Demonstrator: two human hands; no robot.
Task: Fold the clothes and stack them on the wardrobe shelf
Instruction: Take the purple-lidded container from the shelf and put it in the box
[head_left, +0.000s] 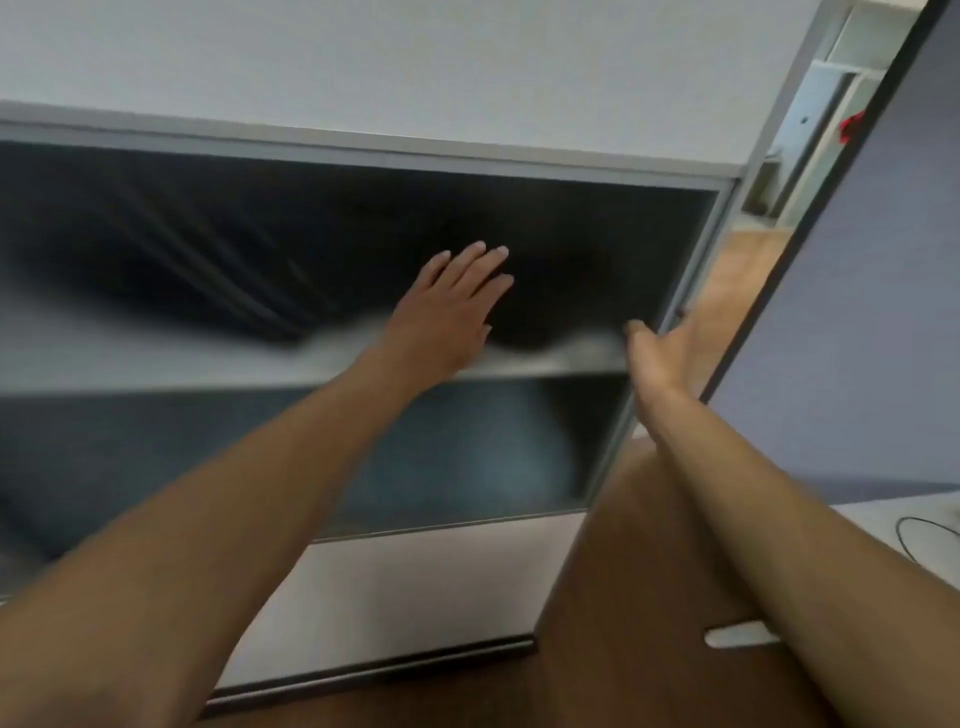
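The frame is blurred by motion. A dark pile of clothes (208, 270) lies on the grey wardrobe shelf (156, 364), inside the open compartment. My left hand (447, 312) reaches over the shelf edge with straight spread fingers, held against or just in front of the dark clothes at the right end of the pile. My right hand (660, 353) is at the right end of the shelf by the wardrobe's side frame (691, 291), fingers extended, holding nothing that I can see. Whether either hand touches the fabric I cannot tell.
Below the shelf is another dark compartment (467, 457) with something pale and blurred inside. A dark-edged wardrobe door (857, 260) stands open at the right. A wooden panel (623, 623) rises at the lower right, with a white handle (737, 635).
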